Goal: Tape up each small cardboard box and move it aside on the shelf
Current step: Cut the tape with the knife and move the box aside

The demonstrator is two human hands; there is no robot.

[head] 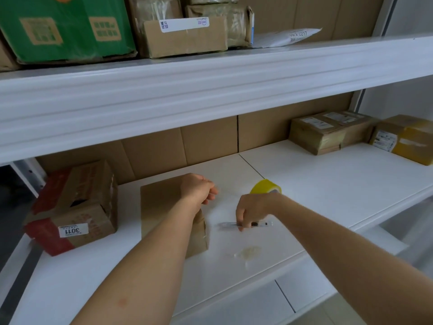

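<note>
A plain small cardboard box (164, 207) stands on the white shelf (328, 184) in front of me. My left hand (200, 188) hovers over the box's right top edge with fingers loosely curled, holding nothing. To the right, my right hand (251, 209) reaches down and pinches a slim pen-like cutter (260, 224) that lies on the shelf. A yellow tape roll (264, 186) sits just behind my right wrist, partly hidden by it.
A red-and-brown carton (75, 207) with a white number label stands left of the box. Two taped parcels (328, 134) and a yellow-taped one (407, 139) sit at the far right. A crumpled tape scrap (249, 252) lies near the front edge. An upper shelf (210, 76) hangs overhead.
</note>
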